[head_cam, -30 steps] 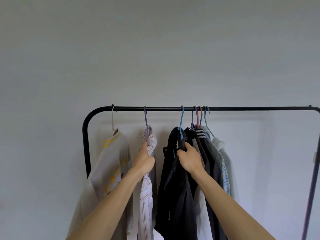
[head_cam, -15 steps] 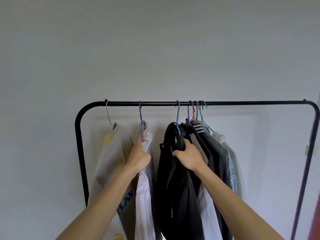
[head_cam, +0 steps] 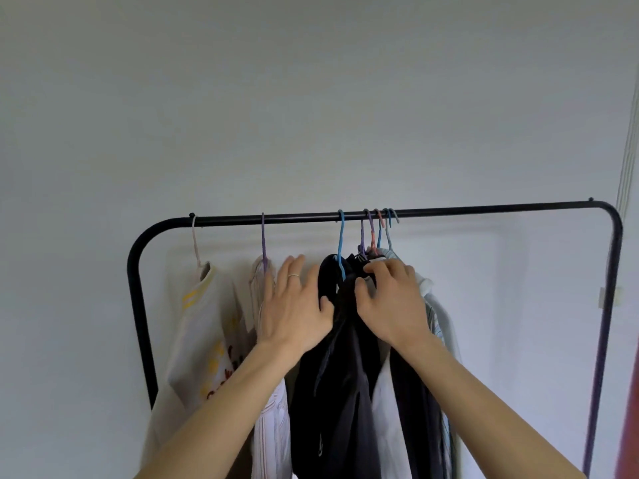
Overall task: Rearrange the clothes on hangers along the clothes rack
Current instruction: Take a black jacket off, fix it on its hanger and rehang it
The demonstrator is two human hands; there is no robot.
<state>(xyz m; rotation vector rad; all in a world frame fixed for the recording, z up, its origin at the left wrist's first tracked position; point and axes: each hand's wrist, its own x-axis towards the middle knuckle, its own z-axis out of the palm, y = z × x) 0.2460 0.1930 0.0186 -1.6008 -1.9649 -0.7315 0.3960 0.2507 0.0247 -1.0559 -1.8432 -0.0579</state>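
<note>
A black clothes rack (head_cam: pixel 484 210) carries several hangers. From the left hang a cream shirt with yellow stripes (head_cam: pixel 200 323), a white striped shirt (head_cam: pixel 273 430) on a purple hanger (head_cam: pixel 263 236), and a black garment (head_cam: pixel 339 392) on a blue hanger (head_cam: pixel 341 236). Right of that is a tight bunch of dark, white and pale blue clothes (head_cam: pixel 415 409). My left hand (head_cam: pixel 294 305) is open with fingers spread, its thumb against the black garment's left shoulder. My right hand (head_cam: pixel 390 299) is curled on the dark collars just right of the blue hanger.
The right half of the rail has no hangers, up to the rack's right post (head_cam: pixel 603 340). A plain white wall stands behind. A red strip (head_cam: pixel 631 409) shows at the right edge of the view.
My left hand let go of the striped shirt, opened and moved right to the black garment. My right hand shifted up onto the dark collars. The view moved closer.
</note>
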